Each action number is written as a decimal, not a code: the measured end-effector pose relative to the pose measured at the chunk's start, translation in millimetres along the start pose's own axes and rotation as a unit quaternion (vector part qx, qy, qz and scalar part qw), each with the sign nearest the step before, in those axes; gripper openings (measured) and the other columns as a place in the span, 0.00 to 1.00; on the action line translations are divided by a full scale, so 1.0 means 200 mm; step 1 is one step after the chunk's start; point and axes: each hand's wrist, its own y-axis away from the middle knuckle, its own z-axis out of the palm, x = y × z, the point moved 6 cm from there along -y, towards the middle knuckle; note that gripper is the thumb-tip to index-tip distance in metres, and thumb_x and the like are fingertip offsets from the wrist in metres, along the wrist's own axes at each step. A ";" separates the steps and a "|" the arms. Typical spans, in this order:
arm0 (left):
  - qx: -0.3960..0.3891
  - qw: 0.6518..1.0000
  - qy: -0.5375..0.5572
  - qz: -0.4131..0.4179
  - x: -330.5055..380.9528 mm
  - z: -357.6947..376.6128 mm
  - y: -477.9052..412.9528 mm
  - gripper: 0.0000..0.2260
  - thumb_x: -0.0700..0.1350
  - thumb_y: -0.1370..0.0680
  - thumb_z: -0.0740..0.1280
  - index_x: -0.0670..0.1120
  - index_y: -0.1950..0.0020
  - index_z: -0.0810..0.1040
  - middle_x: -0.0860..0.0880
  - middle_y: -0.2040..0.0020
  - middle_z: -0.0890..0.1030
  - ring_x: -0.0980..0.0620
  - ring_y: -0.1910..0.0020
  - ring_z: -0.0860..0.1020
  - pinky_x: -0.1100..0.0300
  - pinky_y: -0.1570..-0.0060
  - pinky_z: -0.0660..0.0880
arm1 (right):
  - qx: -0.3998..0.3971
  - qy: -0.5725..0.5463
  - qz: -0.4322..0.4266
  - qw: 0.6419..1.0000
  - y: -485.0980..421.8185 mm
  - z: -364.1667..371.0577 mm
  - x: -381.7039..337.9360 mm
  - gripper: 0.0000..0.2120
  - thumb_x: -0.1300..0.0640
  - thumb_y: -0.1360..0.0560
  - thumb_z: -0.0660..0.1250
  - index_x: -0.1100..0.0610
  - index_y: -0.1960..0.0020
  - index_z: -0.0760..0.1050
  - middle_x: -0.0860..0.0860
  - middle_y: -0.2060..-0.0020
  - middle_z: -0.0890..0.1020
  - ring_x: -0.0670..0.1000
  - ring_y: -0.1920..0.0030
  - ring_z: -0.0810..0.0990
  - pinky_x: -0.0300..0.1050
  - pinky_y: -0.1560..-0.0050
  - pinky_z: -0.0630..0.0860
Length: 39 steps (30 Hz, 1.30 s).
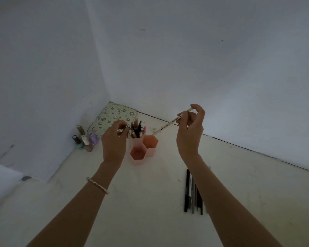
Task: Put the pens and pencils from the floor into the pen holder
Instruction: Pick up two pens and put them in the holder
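Pink hexagonal plastic pen holder (144,148) stands on pale floor (150,202) near white corner walls (185,59); right hand (190,134) pinches cream pen (171,122), left hand (114,139) fingers curled at the holder, grasp unclear

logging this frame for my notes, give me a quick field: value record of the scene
right hand: holds a cream pen in the air, tip angled down toward the holder
left hand: at the rim of the filled cell, fingers curled; whether it grips anything is unclear
holder: pink, three hexagonal cells, one full of pens, two look empty
floor pens: dark bunch lying by the right forearm
bottles: small cluster at the left wall
pouch: patterned, in the corner
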 end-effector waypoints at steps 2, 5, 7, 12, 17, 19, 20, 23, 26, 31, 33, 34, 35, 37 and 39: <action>0.052 0.999 0.009 0.007 0.04 -0.07 -0.03 0.06 0.37 0.22 0.67 0.43 0.47 0.80 0.49 0.52 0.82 0.53 0.54 0.81 0.59 0.48 0.79 | 0.004 0.001 0.002 1.000 0.00 0.00 0.01 0.11 0.60 0.18 0.57 0.52 0.37 0.65 0.51 0.61 0.82 0.53 0.62 0.81 0.42 0.58 0.79; 0.144 0.988 0.048 0.018 0.12 -0.18 -0.10 0.07 0.39 0.22 0.67 0.42 0.46 0.80 0.50 0.52 0.81 0.61 0.53 0.77 0.73 0.49 0.73 | 0.006 0.000 0.004 1.000 0.00 0.00 0.01 0.11 0.60 0.18 0.57 0.53 0.37 0.65 0.51 0.61 0.82 0.53 0.63 0.80 0.39 0.60 0.78; 0.165 0.983 0.085 0.008 0.16 -0.19 -0.14 0.08 0.41 0.22 0.66 0.43 0.44 0.80 0.49 0.50 0.82 0.59 0.52 0.78 0.68 0.51 0.76 | 0.001 0.001 0.004 1.000 0.00 0.01 0.01 0.11 0.61 0.18 0.57 0.53 0.37 0.65 0.52 0.61 0.82 0.52 0.63 0.80 0.39 0.60 0.78; 0.135 0.988 0.077 0.002 0.22 -0.15 -0.17 0.11 0.40 0.20 0.65 0.41 0.39 0.80 0.45 0.47 0.82 0.55 0.49 0.79 0.71 0.53 0.77 | -0.003 0.001 0.022 1.000 0.01 0.01 0.04 0.11 0.60 0.18 0.57 0.51 0.37 0.66 0.51 0.61 0.82 0.51 0.62 0.81 0.37 0.59 0.78; 0.099 0.993 0.006 0.058 0.23 -0.13 -0.15 0.13 0.40 0.19 0.63 0.40 0.36 0.78 0.44 0.46 0.82 0.52 0.48 0.79 0.52 0.49 0.80 | 0.008 0.007 0.028 1.000 0.01 -0.02 0.07 0.11 0.59 0.18 0.58 0.51 0.37 0.66 0.50 0.61 0.82 0.50 0.62 0.81 0.36 0.59 0.77; 0.086 0.992 -0.020 0.095 0.25 -0.11 -0.15 0.13 0.39 0.19 0.64 0.40 0.36 0.78 0.44 0.47 0.83 0.50 0.50 0.79 0.52 0.48 0.79 | 0.011 0.004 0.029 1.000 0.01 -0.02 0.08 0.11 0.59 0.18 0.58 0.51 0.37 0.66 0.50 0.61 0.82 0.50 0.62 0.81 0.35 0.59 0.77; 0.078 0.990 -0.033 0.114 0.26 -0.10 -0.16 0.12 0.39 0.20 0.64 0.40 0.37 0.79 0.44 0.48 0.83 0.49 0.50 0.79 0.54 0.48 0.78 | 0.011 0.003 0.029 1.000 0.01 -0.01 0.08 0.11 0.59 0.18 0.58 0.51 0.37 0.66 0.50 0.61 0.82 0.50 0.62 0.81 0.34 0.60 0.77; 0.050 0.983 -0.074 0.159 0.27 -0.03 -0.17 0.11 0.37 0.21 0.65 0.39 0.39 0.80 0.44 0.51 0.84 0.49 0.53 0.79 0.63 0.48 0.71 | 0.013 0.003 0.025 1.000 0.02 0.00 0.07 0.11 0.59 0.18 0.58 0.50 0.37 0.66 0.50 0.61 0.82 0.50 0.62 0.81 0.33 0.60 0.76; -0.037 0.985 -0.108 0.132 0.17 0.07 -0.13 0.11 0.37 0.20 0.64 0.41 0.40 0.81 0.44 0.52 0.84 0.47 0.52 0.78 0.58 0.47 0.73 | 0.010 -0.002 0.025 1.000 0.02 0.01 0.06 0.11 0.59 0.18 0.58 0.50 0.37 0.66 0.50 0.61 0.82 0.50 0.61 0.82 0.39 0.58 0.79; -0.022 0.985 -0.153 0.080 0.03 0.06 -0.04 0.20 0.49 0.18 0.55 0.47 0.27 0.71 0.43 0.27 0.69 0.45 0.28 0.65 0.47 0.29 0.61 | 0.016 -0.029 0.012 0.999 0.01 0.02 0.00 0.11 0.59 0.18 0.58 0.51 0.37 0.66 0.48 0.60 0.83 0.50 0.62 0.82 0.42 0.59 0.80; 0.051 0.993 -0.103 0.033 0.00 -0.03 -0.05 0.20 0.47 0.18 0.56 0.45 0.27 0.68 0.43 0.29 0.70 0.47 0.29 0.66 0.52 0.30 0.62 | 0.013 -0.045 -0.010 0.999 0.00 0.07 -0.05 0.11 0.58 0.18 0.58 0.51 0.37 0.66 0.48 0.60 0.83 0.50 0.63 0.81 0.40 0.60 0.79; 0.067 0.993 -0.090 0.020 -0.01 -0.06 -0.06 0.20 0.45 0.19 0.57 0.43 0.27 0.68 0.43 0.31 0.72 0.47 0.31 0.68 0.55 0.32 0.62 | 0.007 -0.050 -0.021 0.999 0.00 0.10 -0.08 0.10 0.59 0.18 0.58 0.51 0.37 0.66 0.48 0.60 0.83 0.49 0.64 0.81 0.39 0.61 0.79; 0.068 0.994 -0.082 0.016 -0.01 -0.08 -0.06 0.20 0.43 0.20 0.58 0.43 0.28 0.68 0.43 0.32 0.73 0.47 0.33 0.69 0.57 0.34 0.63 | -0.003 -0.050 -0.029 0.998 0.00 0.14 -0.10 0.10 0.59 0.18 0.58 0.50 0.37 0.66 0.49 0.60 0.83 0.49 0.64 0.80 0.37 0.62 0.78; 0.061 0.996 -0.067 0.018 0.00 -0.09 -0.08 0.20 0.40 0.21 0.59 0.42 0.28 0.68 0.43 0.34 0.73 0.47 0.36 0.72 0.61 0.38 0.66 | -0.037 -0.020 -0.050 0.998 0.00 0.22 -0.12 0.10 0.59 0.18 0.57 0.50 0.37 0.65 0.50 0.60 0.82 0.48 0.63 0.80 0.38 0.62 0.78; 0.067 0.997 -0.045 0.017 0.02 -0.11 -0.09 0.20 0.37 0.21 0.59 0.42 0.29 0.69 0.42 0.36 0.73 0.49 0.42 0.75 0.59 0.44 0.73 | -0.093 0.036 -0.073 0.992 0.03 0.31 -0.12 0.10 0.58 0.17 0.56 0.50 0.37 0.64 0.50 0.60 0.80 0.48 0.62 0.80 0.43 0.61 0.79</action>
